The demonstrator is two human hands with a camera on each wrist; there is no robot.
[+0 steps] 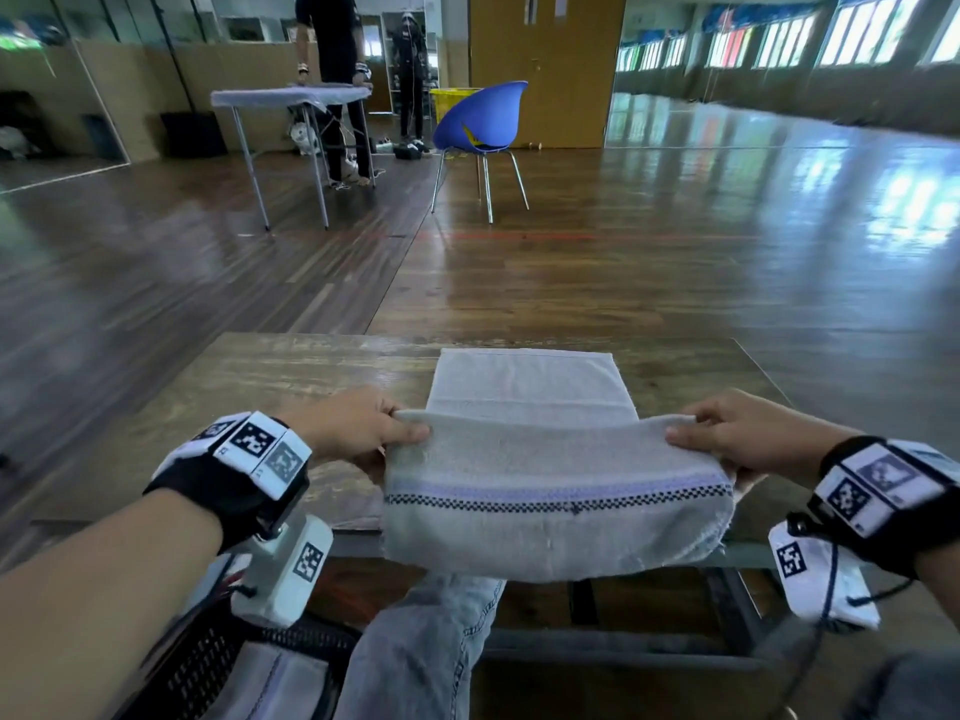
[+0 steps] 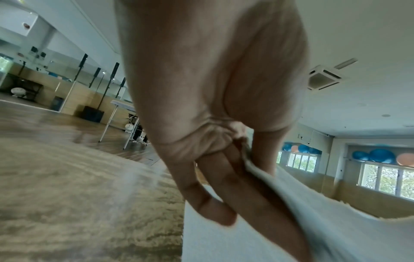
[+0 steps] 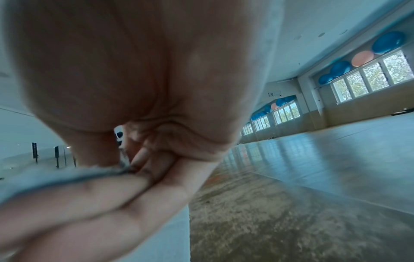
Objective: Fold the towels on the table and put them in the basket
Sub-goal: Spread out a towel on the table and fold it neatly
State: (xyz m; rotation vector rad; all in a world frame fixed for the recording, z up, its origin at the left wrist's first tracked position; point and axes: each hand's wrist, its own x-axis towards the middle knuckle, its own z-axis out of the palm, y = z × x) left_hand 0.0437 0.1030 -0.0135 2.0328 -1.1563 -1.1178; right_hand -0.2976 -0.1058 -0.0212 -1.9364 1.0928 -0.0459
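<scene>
Your left hand (image 1: 358,426) pinches the towel (image 1: 556,491) at its 9 o'clock corner; the towel's long axis runs 9 to 3 between both grips, its far half flat on the table (image 1: 291,376) toward 12; your right hand (image 1: 748,428) pinches the 3 o'clock corner; the basket (image 1: 208,667) sits at 7, nearer your left.
</scene>
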